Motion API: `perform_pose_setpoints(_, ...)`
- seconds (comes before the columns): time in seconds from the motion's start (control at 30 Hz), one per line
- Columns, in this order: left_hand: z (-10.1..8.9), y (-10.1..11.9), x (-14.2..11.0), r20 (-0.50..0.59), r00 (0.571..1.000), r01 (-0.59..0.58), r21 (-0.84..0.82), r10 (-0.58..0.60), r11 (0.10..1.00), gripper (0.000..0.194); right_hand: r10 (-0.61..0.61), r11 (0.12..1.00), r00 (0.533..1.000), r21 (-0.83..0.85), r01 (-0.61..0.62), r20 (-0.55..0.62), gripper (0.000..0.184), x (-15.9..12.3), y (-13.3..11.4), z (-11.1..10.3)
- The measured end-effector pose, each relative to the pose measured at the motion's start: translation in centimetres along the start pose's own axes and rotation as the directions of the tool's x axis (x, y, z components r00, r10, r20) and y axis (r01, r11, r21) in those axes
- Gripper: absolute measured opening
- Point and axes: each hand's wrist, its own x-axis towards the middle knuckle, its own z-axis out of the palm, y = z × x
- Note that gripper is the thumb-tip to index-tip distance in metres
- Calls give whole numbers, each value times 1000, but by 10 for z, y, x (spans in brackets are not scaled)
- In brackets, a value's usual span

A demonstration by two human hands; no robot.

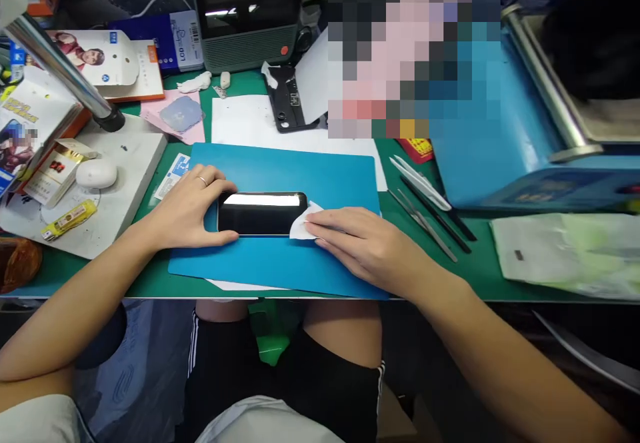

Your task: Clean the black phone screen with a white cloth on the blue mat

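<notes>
1. Phone (263, 218): lies flat, dark glossy face upward, on the blue mat, its long side running left to right; a bright reflection crosses its far part.
2. Left hand (187, 206): steadies the phone's left end, thumb at the near edge and fingers at the far edge, set wide around it; 1 finger bears a ring (201, 180).
3. Right hand (370, 240): fingers narrow and extended, pinching a white wipe (301, 226), which touches the phone's right end.
4. Blue mat (280, 266): rests on the green tabletop (480, 280), with white paper (237, 120) showing beyond its far edge.
5. Black phone part (285, 106): lies on the white paper, beyond the mat.
6. Slender tools (423, 220): lie diagonally, right of the mat; farther right is a plastic packet (565, 253).
7. Gray slab (130, 163): stands left of the mat, bearing a white oval case (97, 174), a small carton (56, 171) and a yellow lighter (70, 220).
8. Pink paper (155, 113): lies beyond the left hand, under a translucent bluish lump (181, 114).
9. Dark screen (247, 0): stands upright at the back; a blue box (500, 163) stands at the far right.
</notes>
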Motion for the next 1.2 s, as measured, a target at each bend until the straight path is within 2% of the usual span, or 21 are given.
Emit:
perform_pose_setpoints(0.1,-2,0,1,30,999,10,30,-11,999,85,100,995,995,-29,-101,-17,25,-6,-9,2)
perform_pose_setpoints(0.3,-11,-1,-3,39,998,38,134,-43,990,99,199,979,978,-54,-196,62,28,21,-2,8)
perform_pose_setpoints(0.47,-10,-2,-3,33,999,-9,149,4,989,86,141,990,982,-18,-140,129,32,35,17,12)
perform_pose_setpoints(0.6,-5,-3,-1,-1,1000,-24,110,24,994,78,30,993,985,110,-49,169,31,55,42,-3)
perform_pose_setpoints(0.67,-3,-2,-1,-23,1000,-17,89,19,996,76,114,986,989,107,-124,99,32,68,54,-10)
perform_pose_setpoints(0.73,-3,-1,-2,-38,999,-9,75,12,997,73,233,972,970,56,-230,-61,30,76,63,-11)
perform_pose_setpoints(0.77,-3,0,-2,-43,999,-8,67,11,998,71,250,968,962,38,-247,-110,29,76,65,-9)
perform_pose_setpoints(0.8,-2,2,-3,-48,999,-7,56,10,998,69,246,969,961,23,-245,-129,29,75,65,-6)
perform_pose_setpoints(0.87,-1,5,-4,-69,997,-14,16,15,1000,66,201,979,976,30,-199,-83,28,68,63,1)
perform_pose_setpoints(0.97,5,12,-6,-171,983,-83,-73,69,994,70,157,982,988,110,-155,-10,31,57,62,7)
perform_pose_setpoints(1.03,11,16,-6,-241,961,-167,-109,137,980,78,158,975,985,170,-145,-63,38,54,63,5)
perform_pose_setpoints(1.13,19,19,-7,-320,924,-264,-139,209,954,93,125,971,968,229,-74,-216,45,58,58,4)
perform_pose_setpoints(1.2,22,19,-6,-364,906,-296,-179,216,938,102,75,971,970,240,-18,-231,56,62,48,7)
